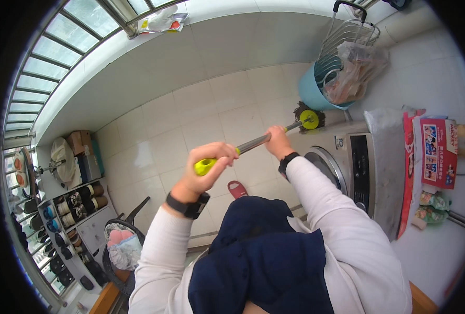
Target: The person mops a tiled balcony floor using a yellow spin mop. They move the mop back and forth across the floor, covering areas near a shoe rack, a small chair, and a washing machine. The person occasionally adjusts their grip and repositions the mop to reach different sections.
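A spin mop [309,119] with a metal pole and lime-green fittings slants across the view, its dark strands on the tiled floor [201,125] close to the washing machine. Around the lime-green end of the pole [252,144] my left hand [210,161] is closed. Further down, my right hand [278,141] grips the metal section. The mop head sits between the light-blue bucket [309,88] and the front corner of the washing machine [342,161]. Part of the mop head is hidden behind its round green disc.
A shoe rack [75,216] with several shoes stands at the left, near a black stroller-like seat [128,251] holding cloth items. Inside the bucket are a wire basket [348,31] and a plastic bag [354,74]. Boxes and bottles rest right of the washer. My red slipper [237,189] shows below.
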A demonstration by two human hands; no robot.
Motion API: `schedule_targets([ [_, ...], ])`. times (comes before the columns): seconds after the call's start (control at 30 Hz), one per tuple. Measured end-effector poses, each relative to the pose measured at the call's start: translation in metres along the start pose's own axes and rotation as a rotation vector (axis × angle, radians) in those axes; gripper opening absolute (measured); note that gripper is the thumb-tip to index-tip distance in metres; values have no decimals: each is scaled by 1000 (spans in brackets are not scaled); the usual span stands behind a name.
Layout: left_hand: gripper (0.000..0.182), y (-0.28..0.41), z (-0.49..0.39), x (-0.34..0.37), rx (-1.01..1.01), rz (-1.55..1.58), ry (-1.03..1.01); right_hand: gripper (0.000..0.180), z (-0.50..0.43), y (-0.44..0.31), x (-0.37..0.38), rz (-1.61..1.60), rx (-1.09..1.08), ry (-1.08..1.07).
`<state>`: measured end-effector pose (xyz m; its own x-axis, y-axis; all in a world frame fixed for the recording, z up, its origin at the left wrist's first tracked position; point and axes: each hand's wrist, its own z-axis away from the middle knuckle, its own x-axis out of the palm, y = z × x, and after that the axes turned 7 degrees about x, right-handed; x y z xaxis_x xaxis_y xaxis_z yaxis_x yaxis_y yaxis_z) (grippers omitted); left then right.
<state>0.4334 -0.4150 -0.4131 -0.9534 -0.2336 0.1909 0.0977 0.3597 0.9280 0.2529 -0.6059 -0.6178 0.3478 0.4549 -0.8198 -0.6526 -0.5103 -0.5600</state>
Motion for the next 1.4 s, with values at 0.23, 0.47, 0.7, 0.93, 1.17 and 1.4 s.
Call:
schedule_targets([
  [0.23, 26, 80, -18, -52, 7, -138, 48, 10, -1, -92, -1, -191, -118, -2],
  [0.47, 21, 93, -18, -48, -122, -179, 94, 20, -24, -115, -55, 130, 87, -380],
  [0.7, 19, 97, 4, -88, -179, -26, 173, 22, -35, -137, -83, 286, 39, -430],
  [0.93, 20, 19, -5, -70, -587, 109, 213, 24, -76, -63, -75, 486, 172, -673],
  [1.17, 42, -32, -32, -40, -513, -438, -306, 26, -58, 2, -43, 585, 253, -627],
  [1.4, 43, -50, -54, -35, -318, -1167, -714, 25, -79, 10, -41, 547, 392, -636],
])
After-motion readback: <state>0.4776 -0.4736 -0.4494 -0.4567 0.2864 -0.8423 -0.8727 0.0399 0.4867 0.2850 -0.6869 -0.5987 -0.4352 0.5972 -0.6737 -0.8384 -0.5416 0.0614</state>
